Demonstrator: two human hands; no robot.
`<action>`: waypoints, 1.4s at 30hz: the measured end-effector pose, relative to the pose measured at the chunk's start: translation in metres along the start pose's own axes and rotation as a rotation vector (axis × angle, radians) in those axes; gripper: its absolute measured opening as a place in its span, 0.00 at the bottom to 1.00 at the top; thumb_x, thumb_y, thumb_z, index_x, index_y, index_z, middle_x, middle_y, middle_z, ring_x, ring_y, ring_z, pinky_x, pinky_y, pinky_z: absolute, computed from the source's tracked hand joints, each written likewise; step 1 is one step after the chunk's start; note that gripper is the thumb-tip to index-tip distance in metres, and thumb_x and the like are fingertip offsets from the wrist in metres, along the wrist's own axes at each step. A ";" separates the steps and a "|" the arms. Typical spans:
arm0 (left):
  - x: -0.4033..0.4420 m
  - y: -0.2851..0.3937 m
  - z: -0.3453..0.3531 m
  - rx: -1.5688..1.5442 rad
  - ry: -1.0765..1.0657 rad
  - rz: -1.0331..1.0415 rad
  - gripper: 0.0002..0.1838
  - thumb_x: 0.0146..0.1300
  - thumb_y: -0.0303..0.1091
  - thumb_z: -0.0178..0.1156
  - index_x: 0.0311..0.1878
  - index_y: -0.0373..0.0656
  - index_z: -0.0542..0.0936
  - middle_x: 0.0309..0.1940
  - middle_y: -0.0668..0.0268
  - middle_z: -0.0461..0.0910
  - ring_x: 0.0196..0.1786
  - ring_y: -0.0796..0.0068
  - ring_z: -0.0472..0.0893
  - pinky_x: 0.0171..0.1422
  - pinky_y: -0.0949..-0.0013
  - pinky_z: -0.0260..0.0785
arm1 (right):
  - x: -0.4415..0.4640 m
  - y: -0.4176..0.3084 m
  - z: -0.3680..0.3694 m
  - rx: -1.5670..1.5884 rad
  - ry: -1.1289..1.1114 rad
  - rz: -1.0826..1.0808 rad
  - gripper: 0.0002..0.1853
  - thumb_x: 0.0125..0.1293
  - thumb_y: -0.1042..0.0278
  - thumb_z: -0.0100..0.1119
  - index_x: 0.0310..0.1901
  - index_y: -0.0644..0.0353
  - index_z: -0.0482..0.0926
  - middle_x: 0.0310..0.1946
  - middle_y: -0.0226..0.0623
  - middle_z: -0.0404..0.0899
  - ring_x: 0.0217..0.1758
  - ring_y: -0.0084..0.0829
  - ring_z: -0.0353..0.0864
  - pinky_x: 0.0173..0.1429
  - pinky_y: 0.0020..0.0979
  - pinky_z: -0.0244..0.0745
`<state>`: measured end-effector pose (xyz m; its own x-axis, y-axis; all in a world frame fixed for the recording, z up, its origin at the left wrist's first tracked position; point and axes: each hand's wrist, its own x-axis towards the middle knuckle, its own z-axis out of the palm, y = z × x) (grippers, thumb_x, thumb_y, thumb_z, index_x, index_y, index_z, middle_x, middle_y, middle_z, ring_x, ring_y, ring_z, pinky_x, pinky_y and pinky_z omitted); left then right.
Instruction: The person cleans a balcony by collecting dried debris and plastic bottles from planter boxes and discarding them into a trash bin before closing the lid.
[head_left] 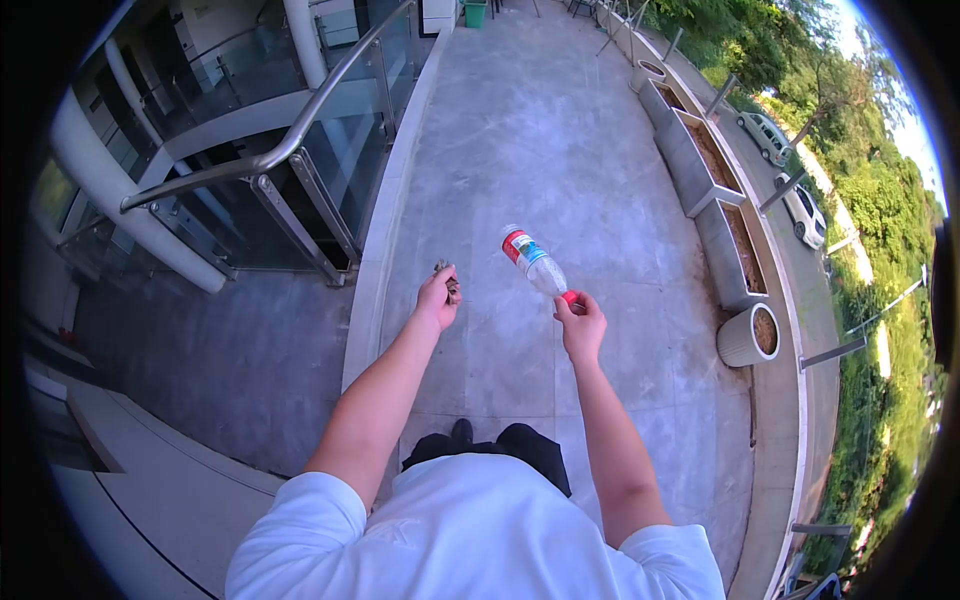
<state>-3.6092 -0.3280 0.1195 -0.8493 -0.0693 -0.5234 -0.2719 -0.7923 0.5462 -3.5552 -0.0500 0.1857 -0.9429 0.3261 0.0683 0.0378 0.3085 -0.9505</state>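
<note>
A clear plastic bottle (538,266) with a red and blue label is held out in front of me, tilted with its base away from me. My right hand (583,325) is closed around its red cap (570,297). To the left, my left hand (437,300) is curled round a small clump of brownish-grey bits (453,291) that look like dry leaves or debris; their exact kind is too small to make out. Both hands are in the air above the grey floor (500,370), apart from each other.
A metal handrail (290,145) with glass panels runs along the left. Concrete planters (705,165) and a round ribbed pot (740,338) line the right-hand ledge. A green bin (475,14) stands at the far end. Parked cars (800,210) and trees lie beyond the ledge.
</note>
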 end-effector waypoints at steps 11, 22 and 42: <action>0.245 0.060 0.113 0.009 -0.042 -0.017 0.08 0.68 0.34 0.63 0.36 0.45 0.74 0.27 0.70 0.71 0.28 0.78 0.71 0.23 0.74 0.60 | 0.262 0.022 0.093 0.075 0.020 0.000 0.15 0.59 0.68 0.72 0.45 0.67 0.83 0.28 0.35 0.86 0.31 0.22 0.85 0.39 0.26 0.78; 0.444 0.122 0.274 -0.020 0.036 0.028 0.08 0.68 0.34 0.64 0.36 0.46 0.75 0.28 0.71 0.72 0.29 0.79 0.72 0.24 0.75 0.59 | 0.540 -0.012 0.158 0.029 -0.088 -0.001 0.13 0.59 0.68 0.71 0.43 0.66 0.83 0.28 0.34 0.85 0.30 0.21 0.83 0.39 0.27 0.77; 0.877 0.362 0.425 0.013 0.059 0.080 0.08 0.68 0.35 0.64 0.36 0.46 0.75 0.27 0.70 0.72 0.27 0.79 0.70 0.23 0.75 0.59 | 0.969 -0.063 0.437 0.155 -0.114 0.050 0.15 0.59 0.69 0.71 0.45 0.67 0.82 0.28 0.35 0.85 0.30 0.22 0.85 0.37 0.25 0.78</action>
<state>-4.6453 -0.4183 0.1361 -0.8403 -0.1683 -0.5153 -0.2105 -0.7747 0.5963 -4.6162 -0.1438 0.1789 -0.9728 0.2317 -0.0063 0.0422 0.1503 -0.9877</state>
